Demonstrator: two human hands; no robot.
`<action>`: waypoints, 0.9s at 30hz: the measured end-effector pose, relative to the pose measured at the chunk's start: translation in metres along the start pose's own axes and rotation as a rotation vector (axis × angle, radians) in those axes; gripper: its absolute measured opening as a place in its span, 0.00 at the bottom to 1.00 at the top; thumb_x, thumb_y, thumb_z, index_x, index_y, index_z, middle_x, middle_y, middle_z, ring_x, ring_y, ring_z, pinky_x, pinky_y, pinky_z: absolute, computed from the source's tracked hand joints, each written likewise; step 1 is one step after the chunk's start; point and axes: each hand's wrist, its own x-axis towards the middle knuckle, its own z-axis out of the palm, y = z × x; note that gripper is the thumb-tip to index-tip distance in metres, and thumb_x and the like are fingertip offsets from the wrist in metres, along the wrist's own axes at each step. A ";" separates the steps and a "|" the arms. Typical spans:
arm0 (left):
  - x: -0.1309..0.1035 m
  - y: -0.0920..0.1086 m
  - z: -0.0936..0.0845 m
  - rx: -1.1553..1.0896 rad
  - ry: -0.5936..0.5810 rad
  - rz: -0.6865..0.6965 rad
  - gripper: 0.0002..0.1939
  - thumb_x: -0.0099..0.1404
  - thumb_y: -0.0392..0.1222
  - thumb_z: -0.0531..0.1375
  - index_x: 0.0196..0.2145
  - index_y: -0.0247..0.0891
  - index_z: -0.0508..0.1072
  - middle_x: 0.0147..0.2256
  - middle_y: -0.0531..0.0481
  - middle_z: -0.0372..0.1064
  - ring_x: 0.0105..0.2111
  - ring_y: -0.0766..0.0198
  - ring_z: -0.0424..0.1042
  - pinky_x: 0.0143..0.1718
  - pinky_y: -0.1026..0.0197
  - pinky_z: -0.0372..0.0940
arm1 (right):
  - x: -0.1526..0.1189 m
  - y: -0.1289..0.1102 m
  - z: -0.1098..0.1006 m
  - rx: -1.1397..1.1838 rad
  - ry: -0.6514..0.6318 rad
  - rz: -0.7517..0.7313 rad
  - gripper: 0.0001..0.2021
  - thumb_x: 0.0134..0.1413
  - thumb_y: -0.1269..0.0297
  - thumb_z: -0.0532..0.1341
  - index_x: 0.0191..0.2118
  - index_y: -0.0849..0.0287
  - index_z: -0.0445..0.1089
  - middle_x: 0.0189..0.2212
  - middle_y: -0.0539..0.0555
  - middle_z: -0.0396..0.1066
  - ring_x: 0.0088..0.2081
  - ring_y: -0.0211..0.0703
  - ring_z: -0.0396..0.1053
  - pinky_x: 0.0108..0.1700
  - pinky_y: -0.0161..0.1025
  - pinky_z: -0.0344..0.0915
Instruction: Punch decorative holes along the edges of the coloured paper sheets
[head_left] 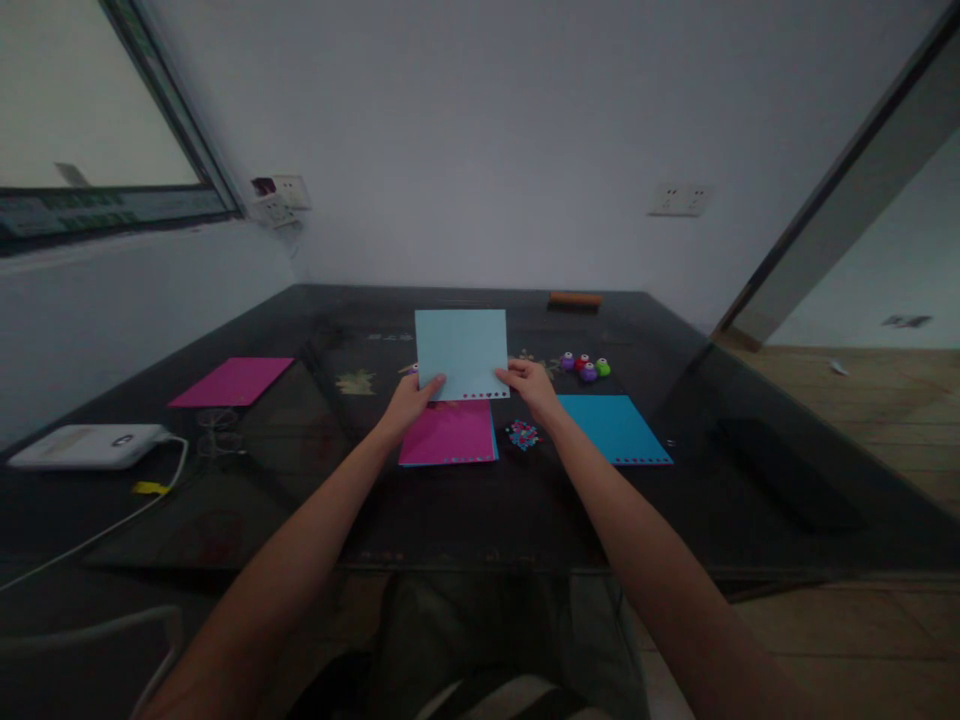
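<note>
A pale blue sheet (pixel 462 350) with small dark marks along its lower edge is held up above the table. My left hand (pixel 411 400) pinches its lower left corner, and my right hand (pixel 529 385) pinches its lower right side. Beneath it, a pink sheet (pixel 450 435) lies over a blue one whose edge shows. Just right of that stack is a small pile of red and blue bits (pixel 523 433). A bright blue sheet (pixel 619 430) with dark marks along its near edge lies beside my right forearm.
Several purple, red and green balls (pixel 587 367) sit behind the bright blue sheet. Another pink sheet (pixel 234 382) and a white device (pixel 94 446) with a cable are at the left. A brown roll (pixel 575 299) lies at the table's back edge.
</note>
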 end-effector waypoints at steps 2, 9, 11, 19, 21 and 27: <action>-0.001 0.002 0.001 -0.014 0.007 -0.006 0.17 0.56 0.49 0.59 0.37 0.32 0.72 0.30 0.44 0.74 0.24 0.63 0.71 0.25 0.63 0.65 | 0.001 0.003 0.000 -0.031 -0.011 -0.026 0.14 0.39 0.54 0.65 0.30 0.59 0.71 0.25 0.51 0.71 0.25 0.38 0.66 0.30 0.37 0.61; -0.002 0.002 0.000 0.064 -0.073 -0.022 0.15 0.55 0.49 0.61 0.31 0.31 0.74 0.29 0.43 0.75 0.28 0.61 0.72 0.30 0.60 0.67 | 0.002 0.004 -0.002 -0.060 0.070 -0.061 0.15 0.38 0.52 0.65 0.29 0.60 0.71 0.25 0.51 0.72 0.28 0.41 0.68 0.32 0.38 0.63; -0.004 0.003 0.000 0.078 -0.111 -0.016 0.14 0.54 0.48 0.62 0.30 0.31 0.75 0.29 0.43 0.75 0.29 0.59 0.72 0.31 0.60 0.67 | 0.001 0.000 -0.002 -0.021 0.091 -0.066 0.16 0.38 0.52 0.65 0.30 0.60 0.71 0.25 0.51 0.72 0.28 0.41 0.68 0.33 0.38 0.64; -0.016 0.014 0.008 0.024 -0.102 0.037 0.19 0.47 0.35 0.66 0.39 0.35 0.73 0.38 0.43 0.73 0.37 0.55 0.71 0.38 0.57 0.66 | -0.003 -0.006 0.001 -0.001 0.135 -0.080 0.16 0.38 0.51 0.65 0.30 0.58 0.70 0.26 0.51 0.72 0.28 0.41 0.68 0.32 0.38 0.64; -0.016 0.013 0.009 0.034 -0.109 0.054 0.20 0.46 0.35 0.66 0.40 0.36 0.73 0.40 0.43 0.73 0.41 0.54 0.70 0.41 0.55 0.66 | -0.003 -0.007 0.002 0.008 0.133 -0.086 0.16 0.38 0.51 0.65 0.29 0.58 0.70 0.25 0.50 0.72 0.28 0.40 0.67 0.32 0.37 0.63; -0.014 0.008 0.009 0.073 -0.156 0.082 0.19 0.48 0.37 0.66 0.40 0.36 0.73 0.42 0.42 0.72 0.43 0.53 0.69 0.47 0.53 0.62 | -0.004 -0.008 0.002 0.055 0.126 -0.103 0.13 0.38 0.54 0.66 0.28 0.59 0.70 0.24 0.49 0.71 0.25 0.37 0.65 0.30 0.35 0.61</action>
